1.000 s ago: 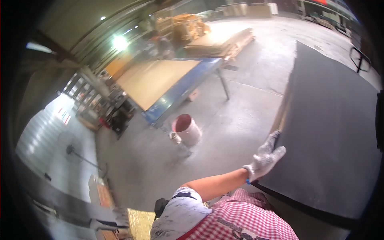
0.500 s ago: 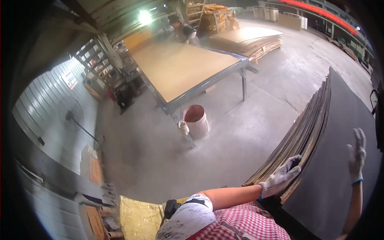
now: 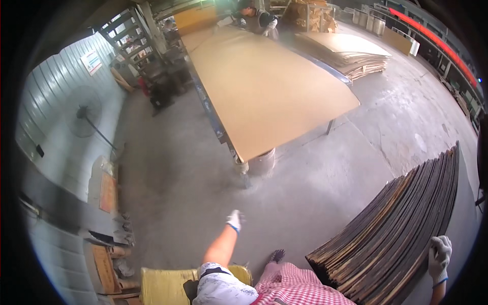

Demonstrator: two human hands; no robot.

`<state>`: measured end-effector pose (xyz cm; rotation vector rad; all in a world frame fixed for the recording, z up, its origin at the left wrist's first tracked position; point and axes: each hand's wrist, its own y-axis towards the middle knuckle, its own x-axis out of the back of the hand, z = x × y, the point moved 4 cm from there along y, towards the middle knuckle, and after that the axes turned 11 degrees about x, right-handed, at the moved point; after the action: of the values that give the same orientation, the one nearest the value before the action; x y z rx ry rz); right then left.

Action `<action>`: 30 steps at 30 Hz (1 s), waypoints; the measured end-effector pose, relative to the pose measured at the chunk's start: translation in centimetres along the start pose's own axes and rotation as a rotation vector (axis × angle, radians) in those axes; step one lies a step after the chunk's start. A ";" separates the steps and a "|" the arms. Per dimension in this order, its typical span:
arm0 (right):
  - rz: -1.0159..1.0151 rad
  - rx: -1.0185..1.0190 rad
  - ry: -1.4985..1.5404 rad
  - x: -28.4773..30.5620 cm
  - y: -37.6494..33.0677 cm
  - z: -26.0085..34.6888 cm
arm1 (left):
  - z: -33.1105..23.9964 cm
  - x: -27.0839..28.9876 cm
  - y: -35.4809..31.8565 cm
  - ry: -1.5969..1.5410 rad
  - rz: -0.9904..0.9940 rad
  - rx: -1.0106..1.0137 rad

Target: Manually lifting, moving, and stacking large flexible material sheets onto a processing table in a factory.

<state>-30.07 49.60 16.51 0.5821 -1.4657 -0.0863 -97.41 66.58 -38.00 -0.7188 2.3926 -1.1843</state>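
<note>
My left hand (image 3: 235, 219), in a white glove with a blue band at the wrist, is stretched forward over the floor. It looks open and holds nothing; its fingers are small and a little blurred. In a matching glove, my right hand (image 3: 439, 254) rests at the edge of the dark top sheet of a tall stack of sheets (image 3: 391, 218), its fingers loosely bent and not lifting anything. The stack shows ragged brown and black edges. Ahead stands a table whose large tan board (image 3: 269, 96) juts past the near end.
Another person (image 3: 259, 20) stands at the table's far end. Behind it to the right lies a pile of tan boards (image 3: 345, 48). A bucket (image 3: 263, 163) sits under the board's near corner. A standing fan (image 3: 84, 112) is at the left wall, and a yellow wrapped block (image 3: 165, 287) beside me.
My left hand has left the stack's edge and swung left toward the table. My right hand has moved nearer the stack's edge. The tan board now overhangs the table toward me, and my view has turned.
</note>
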 end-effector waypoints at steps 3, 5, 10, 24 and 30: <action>0.178 -0.146 -0.009 -0.7 0.6 -2.6 | -6.6 1.7 6.1 -0.077 -0.064 -0.068; 0.146 -0.169 -0.082 -1.3 1.0 -3.7 | -11.2 -0.9 9.0 -0.139 -0.073 -0.136; 0.278 -0.148 -0.082 -4.8 9.6 -0.1 | -18.8 -3.4 15.3 0.012 -0.197 -0.315; 0.251 0.776 -0.024 -28.6 40.3 34.3 | -4.4 -32.4 -34.1 0.622 0.649 -1.298; -0.153 0.649 -0.198 -26.1 48.9 29.4 | -4.7 -26.5 -52.6 0.508 1.197 -1.704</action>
<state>-75.55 92.78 13.16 1.2404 -1.6374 0.2291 -64.24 58.06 10.15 0.8210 2.8245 1.4062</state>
